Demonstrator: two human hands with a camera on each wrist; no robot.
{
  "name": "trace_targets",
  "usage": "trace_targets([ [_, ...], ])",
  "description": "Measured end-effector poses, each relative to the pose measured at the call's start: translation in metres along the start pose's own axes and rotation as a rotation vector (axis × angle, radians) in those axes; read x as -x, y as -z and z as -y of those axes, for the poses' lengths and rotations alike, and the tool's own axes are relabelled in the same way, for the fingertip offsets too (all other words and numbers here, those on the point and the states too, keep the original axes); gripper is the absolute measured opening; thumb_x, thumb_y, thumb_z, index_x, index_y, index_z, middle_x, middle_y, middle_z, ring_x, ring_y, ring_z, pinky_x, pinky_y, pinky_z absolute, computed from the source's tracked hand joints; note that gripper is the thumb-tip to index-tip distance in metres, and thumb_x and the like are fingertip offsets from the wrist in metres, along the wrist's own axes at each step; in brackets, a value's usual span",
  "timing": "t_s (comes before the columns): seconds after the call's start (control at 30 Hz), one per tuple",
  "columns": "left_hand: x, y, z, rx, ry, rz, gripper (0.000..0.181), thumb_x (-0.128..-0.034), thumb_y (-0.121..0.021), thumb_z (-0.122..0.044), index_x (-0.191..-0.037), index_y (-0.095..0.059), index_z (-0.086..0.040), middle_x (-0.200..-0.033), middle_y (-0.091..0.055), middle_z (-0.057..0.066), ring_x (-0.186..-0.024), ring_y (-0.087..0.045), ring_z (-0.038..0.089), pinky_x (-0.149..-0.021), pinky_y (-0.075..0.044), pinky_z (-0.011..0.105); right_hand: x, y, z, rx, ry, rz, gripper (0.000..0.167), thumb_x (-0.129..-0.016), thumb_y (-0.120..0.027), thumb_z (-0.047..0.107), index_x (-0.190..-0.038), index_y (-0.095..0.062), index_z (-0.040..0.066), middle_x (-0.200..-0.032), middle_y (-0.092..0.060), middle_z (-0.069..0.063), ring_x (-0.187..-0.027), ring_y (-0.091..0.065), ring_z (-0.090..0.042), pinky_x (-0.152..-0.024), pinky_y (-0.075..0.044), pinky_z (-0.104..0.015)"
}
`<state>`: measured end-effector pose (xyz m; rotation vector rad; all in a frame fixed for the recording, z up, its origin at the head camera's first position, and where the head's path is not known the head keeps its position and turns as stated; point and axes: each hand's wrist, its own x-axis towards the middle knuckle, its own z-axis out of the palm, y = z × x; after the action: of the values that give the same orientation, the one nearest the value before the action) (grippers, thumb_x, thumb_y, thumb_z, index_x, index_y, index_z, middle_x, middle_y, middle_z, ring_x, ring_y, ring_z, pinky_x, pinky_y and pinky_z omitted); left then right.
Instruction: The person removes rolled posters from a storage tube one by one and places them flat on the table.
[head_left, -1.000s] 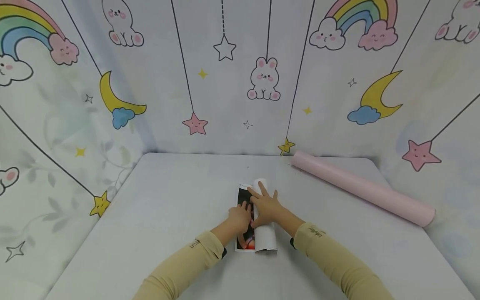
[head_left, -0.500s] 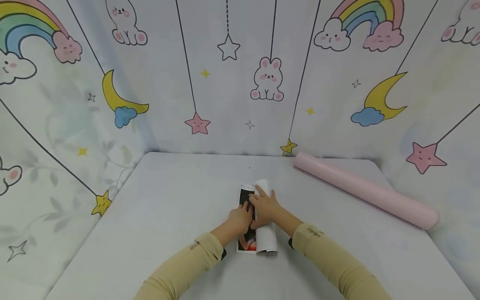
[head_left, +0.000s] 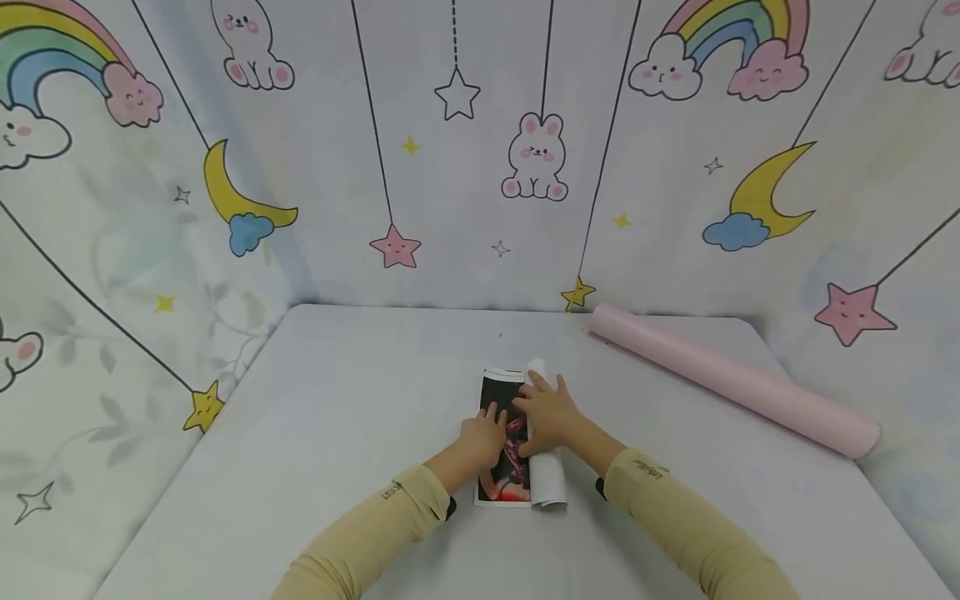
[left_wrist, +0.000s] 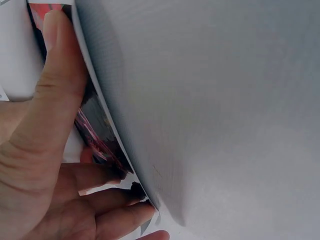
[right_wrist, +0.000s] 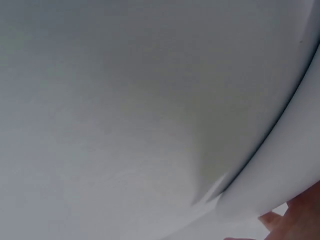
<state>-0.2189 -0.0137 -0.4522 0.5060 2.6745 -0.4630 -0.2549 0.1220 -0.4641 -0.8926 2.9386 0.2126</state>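
A sheet printed with a dark picture (head_left: 516,479), pink and red in places, lies partly unrolled on the table, its white back showing on the rolled part (head_left: 549,482). My left hand (head_left: 482,437) presses on the flat printed part, fingers extended. Across the roll lies my right hand (head_left: 553,414), fingers spread, with the fingertips at the roll's left edge. In the left wrist view, the thumb and fingers of the left hand (left_wrist: 45,125) lie along the sheet's edge. The right wrist view shows the white roll (right_wrist: 280,165) and only part of the right hand (right_wrist: 300,217).
A long pink roll (head_left: 727,375) lies slanted at the table's right back. White covering spreads over the table (head_left: 360,383). Walls hung with a cartoon-printed cloth (head_left: 457,192) stand behind and on both sides.
My right hand has moved right with the roll, so a wider strip of the printed picture shows. The left hand stays on the sheet. The head view has shifted slightly.
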Motion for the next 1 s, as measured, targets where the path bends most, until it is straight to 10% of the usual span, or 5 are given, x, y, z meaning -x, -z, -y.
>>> trace_targets([
  [0.57, 0.003, -0.003, 0.003, 0.099, -0.012, -0.039, 0.114, -0.0515, -0.084, -0.048, -0.144, -0.028, -0.012, -0.148, -0.024, 0.009, -0.132, -0.031, 0.022, -0.095, -0.039, 0.040, 0.012, -0.006, -0.024, 0.052, 0.126, -0.070, 0.066, -0.060, -0.067, 0.063, -0.113, -0.065, 0.023, -0.118, -0.055, -0.001, -0.126, -0.032, -0.036, -0.098, -0.017, -0.064],
  [0.8, 0.005, -0.003, 0.004, 0.132, -0.018, -0.069, 0.095, -0.0672, -0.079, -0.039, -0.144, -0.029, -0.012, -0.148, -0.025, 0.009, -0.131, -0.031, 0.022, -0.096, -0.038, 0.041, 0.018, -0.005, -0.029, 0.102, 0.208, -0.110, 0.054, -0.061, -0.068, 0.060, -0.103, -0.067, 0.026, -0.114, -0.058, 0.002, -0.124, -0.038, -0.030, -0.100, -0.016, -0.063],
  [1.0, 0.006, -0.004, 0.005, 0.114, -0.029, -0.060, 0.110, -0.0560, -0.082, -0.047, -0.144, -0.027, -0.011, -0.149, -0.023, 0.010, -0.133, -0.029, 0.022, -0.097, -0.037, 0.042, 0.022, -0.005, -0.028, 0.086, 0.239, -0.095, 0.043, -0.062, -0.070, 0.053, -0.093, -0.070, 0.024, -0.112, -0.060, 0.001, -0.122, -0.041, -0.031, -0.100, -0.015, -0.063],
])
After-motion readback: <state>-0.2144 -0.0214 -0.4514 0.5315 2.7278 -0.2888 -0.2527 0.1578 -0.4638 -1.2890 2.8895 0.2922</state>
